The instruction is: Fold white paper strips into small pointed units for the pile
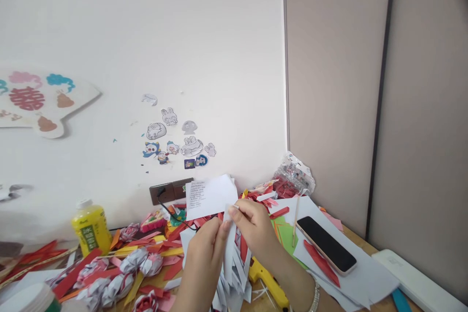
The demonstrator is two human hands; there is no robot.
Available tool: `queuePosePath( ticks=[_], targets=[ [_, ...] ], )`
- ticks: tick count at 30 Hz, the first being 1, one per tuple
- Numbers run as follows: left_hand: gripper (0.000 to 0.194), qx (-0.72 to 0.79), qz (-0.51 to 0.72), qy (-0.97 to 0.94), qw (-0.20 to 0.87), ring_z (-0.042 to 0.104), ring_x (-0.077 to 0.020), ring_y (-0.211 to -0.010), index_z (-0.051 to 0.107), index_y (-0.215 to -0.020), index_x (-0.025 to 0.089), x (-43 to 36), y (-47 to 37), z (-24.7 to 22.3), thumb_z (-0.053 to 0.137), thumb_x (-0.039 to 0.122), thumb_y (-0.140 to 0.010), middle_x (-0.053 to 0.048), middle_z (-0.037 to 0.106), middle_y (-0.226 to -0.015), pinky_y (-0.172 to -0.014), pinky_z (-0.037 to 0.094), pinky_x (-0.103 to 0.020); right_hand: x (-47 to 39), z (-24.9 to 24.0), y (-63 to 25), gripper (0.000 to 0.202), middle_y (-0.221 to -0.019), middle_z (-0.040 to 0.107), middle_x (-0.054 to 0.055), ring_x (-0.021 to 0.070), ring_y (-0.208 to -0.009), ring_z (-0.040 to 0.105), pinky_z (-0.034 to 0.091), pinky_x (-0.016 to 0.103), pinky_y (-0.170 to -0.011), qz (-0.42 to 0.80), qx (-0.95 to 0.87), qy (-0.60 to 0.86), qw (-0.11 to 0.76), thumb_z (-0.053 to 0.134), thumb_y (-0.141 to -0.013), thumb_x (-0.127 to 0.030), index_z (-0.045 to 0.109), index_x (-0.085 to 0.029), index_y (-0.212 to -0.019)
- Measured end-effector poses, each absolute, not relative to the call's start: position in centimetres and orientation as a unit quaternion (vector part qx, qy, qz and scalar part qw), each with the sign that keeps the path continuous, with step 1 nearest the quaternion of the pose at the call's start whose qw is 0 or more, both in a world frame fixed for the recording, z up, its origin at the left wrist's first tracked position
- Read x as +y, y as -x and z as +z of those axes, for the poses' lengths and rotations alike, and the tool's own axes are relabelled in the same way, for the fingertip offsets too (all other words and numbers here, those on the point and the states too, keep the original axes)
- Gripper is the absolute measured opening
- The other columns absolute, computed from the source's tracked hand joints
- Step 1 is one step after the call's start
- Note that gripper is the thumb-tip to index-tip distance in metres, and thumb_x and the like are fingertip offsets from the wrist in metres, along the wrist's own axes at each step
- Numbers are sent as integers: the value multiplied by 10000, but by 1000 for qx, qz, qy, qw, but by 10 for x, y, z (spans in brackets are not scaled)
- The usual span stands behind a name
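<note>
A narrow white paper strip (228,253) hangs upright between my hands, its lower end over a pile of paper pieces. My right hand (253,226) pinches the strip near its top, thumb and forefinger pressed together. Just below and to the left, my left hand (206,243) is closed on the strip's edge, its thumb against the paper. Behind the hands stands a white sheet with handwriting (214,197). Under my right forearm lies a yellow glue gun (268,282), partly hidden. More white strips (237,278) are heaped beneath the hands.
Crumpled paper flowers (141,261) and red and orange strips cover the left side, with a yellow bottle (91,227) behind. At the right, a phone (326,244) rests on white sheets near a white box (417,278). A power socket (171,191) with a plugged cable is on the wall.
</note>
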State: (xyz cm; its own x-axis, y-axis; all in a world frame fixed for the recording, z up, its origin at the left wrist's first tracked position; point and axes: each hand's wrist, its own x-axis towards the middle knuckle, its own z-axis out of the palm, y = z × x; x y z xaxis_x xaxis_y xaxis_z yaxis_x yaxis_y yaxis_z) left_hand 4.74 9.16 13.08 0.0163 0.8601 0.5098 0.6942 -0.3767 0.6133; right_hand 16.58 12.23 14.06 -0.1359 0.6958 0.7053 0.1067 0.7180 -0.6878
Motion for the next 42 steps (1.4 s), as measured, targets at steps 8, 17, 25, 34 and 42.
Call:
queuePosePath(
  ticks=[8,17,25,34,42],
  targets=[
    [330,578,460,-666,104,339,-122,-483,273,-547,234,90,-52,132,323,440,-799,72,317,-501,-477,274,-217,126,139,-165,370,-544,217,-61,94,-512,246,207,235,-477,267,-690,289,608,420,-854,-286,210,-195,-564],
    [278,578,471,-653,132,369,-120,-488,393,-610,227,90,-53,130,361,409,-817,76,379,-505,-484,303,-192,128,135,-163,373,-539,209,-62,94,-511,237,199,239,-474,261,-686,299,610,426,-852,-289,211,-194,-562],
    [297,542,465,-681,159,341,-103,-486,367,-568,216,91,-53,131,420,408,-789,83,322,-508,-469,284,-196,132,137,-170,358,-515,249,-60,95,-492,271,203,237,-466,283,-674,312,607,399,-857,-346,289,-193,-554],
    [299,488,456,-642,375,409,-80,-348,457,-612,190,89,-55,141,479,458,-743,89,419,-458,-399,327,-199,134,143,-178,348,-529,261,-54,100,-515,268,214,241,-480,220,-676,336,617,411,-836,-327,274,-193,-545],
    [268,464,459,-650,390,497,-103,-402,474,-569,189,90,-58,140,503,385,-749,81,466,-464,-454,363,-204,135,146,-184,373,-525,236,-57,101,-513,261,213,244,-494,150,-701,363,595,411,-842,-292,198,-193,-551]
  ],
)
